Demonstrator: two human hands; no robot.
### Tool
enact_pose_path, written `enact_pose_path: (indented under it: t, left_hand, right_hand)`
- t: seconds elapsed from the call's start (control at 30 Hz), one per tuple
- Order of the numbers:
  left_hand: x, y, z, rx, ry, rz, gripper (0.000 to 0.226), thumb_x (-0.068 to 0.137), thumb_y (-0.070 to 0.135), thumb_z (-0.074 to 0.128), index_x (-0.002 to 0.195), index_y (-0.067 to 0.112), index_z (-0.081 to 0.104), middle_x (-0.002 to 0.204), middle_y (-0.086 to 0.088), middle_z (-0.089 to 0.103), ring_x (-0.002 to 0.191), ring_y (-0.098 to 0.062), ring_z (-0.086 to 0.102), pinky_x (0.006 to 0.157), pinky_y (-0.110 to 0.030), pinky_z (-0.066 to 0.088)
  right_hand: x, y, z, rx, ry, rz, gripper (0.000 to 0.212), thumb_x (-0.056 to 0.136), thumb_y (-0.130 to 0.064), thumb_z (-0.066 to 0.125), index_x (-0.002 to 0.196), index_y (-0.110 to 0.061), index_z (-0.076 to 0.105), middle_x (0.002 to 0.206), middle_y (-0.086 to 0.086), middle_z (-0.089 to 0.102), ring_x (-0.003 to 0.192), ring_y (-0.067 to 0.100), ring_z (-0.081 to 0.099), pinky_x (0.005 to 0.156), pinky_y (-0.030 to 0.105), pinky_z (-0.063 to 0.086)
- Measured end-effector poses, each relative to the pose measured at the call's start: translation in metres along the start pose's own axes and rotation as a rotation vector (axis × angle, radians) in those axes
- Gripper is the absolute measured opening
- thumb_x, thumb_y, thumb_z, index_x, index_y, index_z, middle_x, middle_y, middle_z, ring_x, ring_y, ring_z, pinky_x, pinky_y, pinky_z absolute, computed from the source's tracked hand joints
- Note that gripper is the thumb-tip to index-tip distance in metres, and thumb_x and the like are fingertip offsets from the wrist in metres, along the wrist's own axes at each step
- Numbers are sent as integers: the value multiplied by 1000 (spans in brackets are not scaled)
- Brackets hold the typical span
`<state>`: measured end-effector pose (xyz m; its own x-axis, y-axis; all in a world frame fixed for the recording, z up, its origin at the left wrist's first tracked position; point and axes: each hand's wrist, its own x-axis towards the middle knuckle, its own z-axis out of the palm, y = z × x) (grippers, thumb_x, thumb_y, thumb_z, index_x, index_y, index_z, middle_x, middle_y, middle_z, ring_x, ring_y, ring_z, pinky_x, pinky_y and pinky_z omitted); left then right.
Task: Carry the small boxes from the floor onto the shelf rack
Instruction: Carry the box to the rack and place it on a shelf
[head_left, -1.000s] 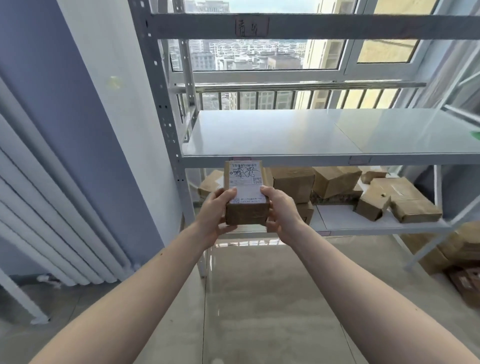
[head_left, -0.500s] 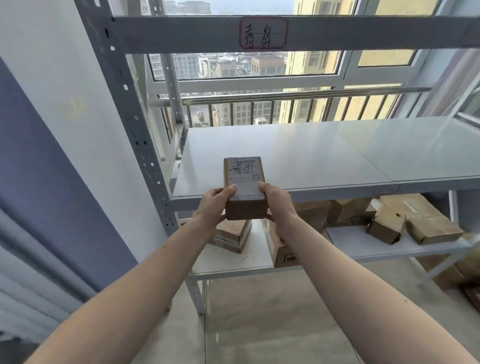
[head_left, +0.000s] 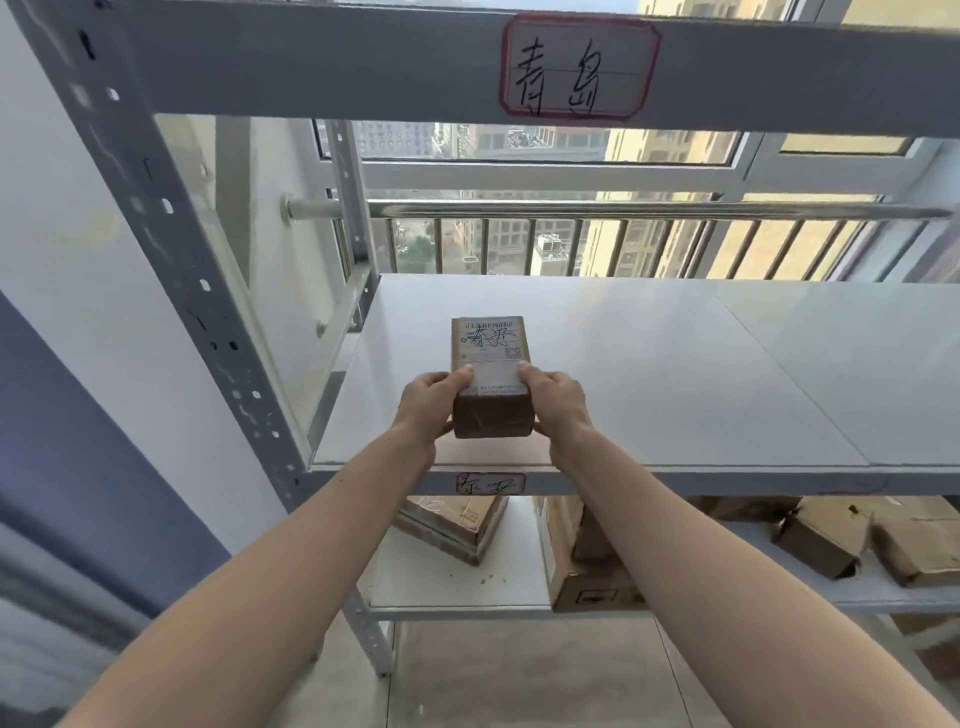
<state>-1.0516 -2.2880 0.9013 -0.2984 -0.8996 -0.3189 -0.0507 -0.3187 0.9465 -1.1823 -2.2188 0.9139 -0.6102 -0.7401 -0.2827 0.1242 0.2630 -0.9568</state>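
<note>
A small brown cardboard box (head_left: 491, 364) with a white shipping label on top is held between both my hands. My left hand (head_left: 428, 402) grips its left side and my right hand (head_left: 553, 402) its right side, thumbs on the label. The box is over the left front part of the white middle shelf (head_left: 675, 374) of the grey metal shelf rack (head_left: 171, 249). Whether the box rests on the shelf or hovers just above it, I cannot tell.
The shelf below carries several brown boxes, among them one at the left (head_left: 452, 525), one in the middle (head_left: 576, 566) and torn ones at the right (head_left: 826, 535). Handwritten labels sit on the upper beam (head_left: 579, 67) and the shelf edge (head_left: 488, 484). A window railing (head_left: 623, 210) is behind the rack.
I have come closer to the rack and lifted the box from below the shelf edge up and forward over the middle shelf. Both hands keep their grip.
</note>
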Motion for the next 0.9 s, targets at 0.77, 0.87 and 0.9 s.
enact_pose_path:
  t: [0.77,0.87,0.9]
  left_hand:
    - [37,-15,-14,131,-56,25,97,62,73,72,134,10,55,123,-5,70,109,-21,68,97,-45,55]
    - [31,-18,-21,234,-59,117,95,72,56,78,146,9,43,137,-6,57,123,-23,58,104,-42,50]
    - [31,-20,-25,262,-60,153,95,72,51,80,147,9,42,138,-7,56,125,-22,57,106,-41,48]
  right_hand:
    - [34,20,1,-248,-38,-63,69,89,-66,50,128,-10,58,125,5,66,112,22,61,95,39,50]
    - [26,26,-12,-373,-94,-209,75,89,-64,53,144,-13,44,143,4,55,126,20,56,105,36,44]
    - [25,29,-15,-402,-111,-249,78,88,-63,56,147,-14,40,147,5,53,128,20,56,106,37,45]
